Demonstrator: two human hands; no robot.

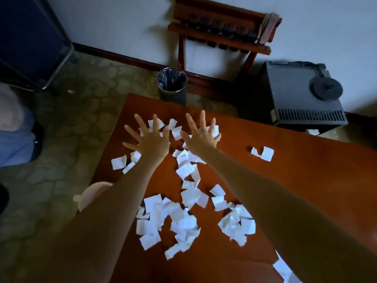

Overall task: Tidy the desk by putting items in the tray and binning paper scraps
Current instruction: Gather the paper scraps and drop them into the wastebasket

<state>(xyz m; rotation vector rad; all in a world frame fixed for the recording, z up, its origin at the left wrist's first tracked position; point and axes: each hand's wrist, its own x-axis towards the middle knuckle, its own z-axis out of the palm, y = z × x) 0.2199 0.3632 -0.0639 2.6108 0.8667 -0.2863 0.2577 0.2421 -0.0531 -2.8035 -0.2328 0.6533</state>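
Observation:
Many torn white paper scraps (184, 219) lie scattered over the reddish-brown desk (295, 180). Both my arms reach far across it. My left hand (151, 137) is spread wide with straight fingers over scraps near the far edge. My right hand (202, 133) is spread the same way beside it, thumbs almost meeting, and holds nothing. A small pair of scraps (264, 153) lies apart to the right. A round bin (171, 84) with a dark liner stands on the floor just past the desk's far edge. No tray is in view.
A black box-like appliance (302, 94) sits on the floor at the right by the wall. A wooden rack (220, 35) leans at the wall behind the bin. A pale pink object (91, 194) shows at the desk's left edge. Another person's legs (14, 127) are at far left.

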